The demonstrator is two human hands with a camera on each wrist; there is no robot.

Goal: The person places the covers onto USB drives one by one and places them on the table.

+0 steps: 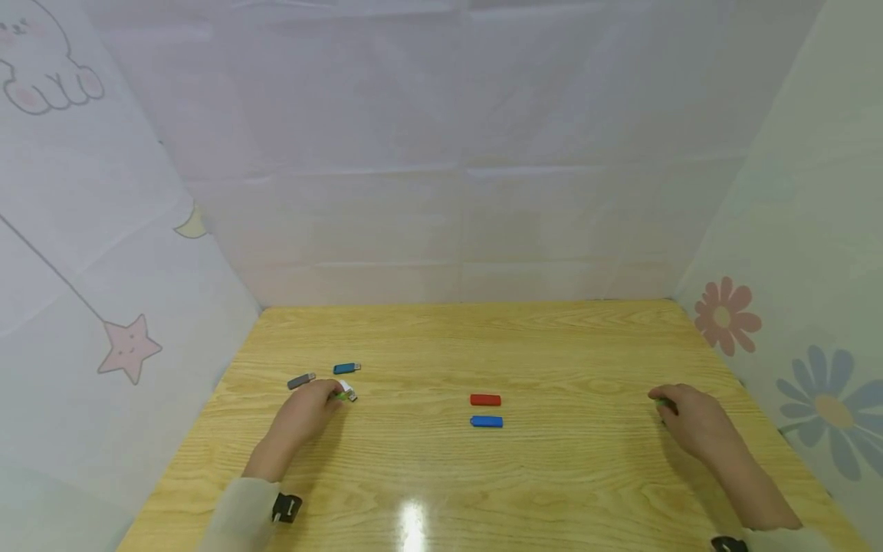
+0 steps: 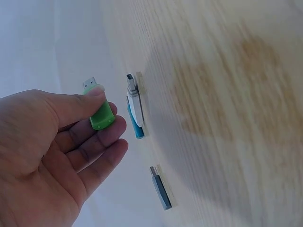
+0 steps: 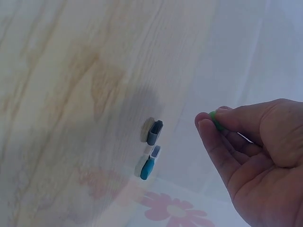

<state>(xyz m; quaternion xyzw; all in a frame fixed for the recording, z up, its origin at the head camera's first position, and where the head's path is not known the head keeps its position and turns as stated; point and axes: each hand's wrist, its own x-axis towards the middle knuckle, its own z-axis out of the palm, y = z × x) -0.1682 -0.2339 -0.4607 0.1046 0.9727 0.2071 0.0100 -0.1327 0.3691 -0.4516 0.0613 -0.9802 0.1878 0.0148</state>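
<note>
At the left side of the table, my left hand [image 1: 308, 414] pinches a green USB flash drive [image 2: 102, 116] between thumb and fingers, its metal plug bare. Beside it on the table lie a white USB drive [image 2: 135, 106], a blue-teal one [image 1: 345, 368] and a grey one [image 1: 300, 381], all with plugs showing. Over at the right, my right hand [image 1: 698, 423] pinches a small green piece [image 3: 216, 120], mostly covered by the fingers; it looks like a cap. Near that hand lie a grey cap [image 3: 155, 132] and a teal and white cap [image 3: 149, 165].
Mid-table lie a red USB drive [image 1: 486, 399] and a blue USB drive [image 1: 487, 422], parallel, no plugs showing. The wooden table [image 1: 566, 345] is bounded by pale cloth walls [image 1: 455, 215] at the back and on both sides.
</note>
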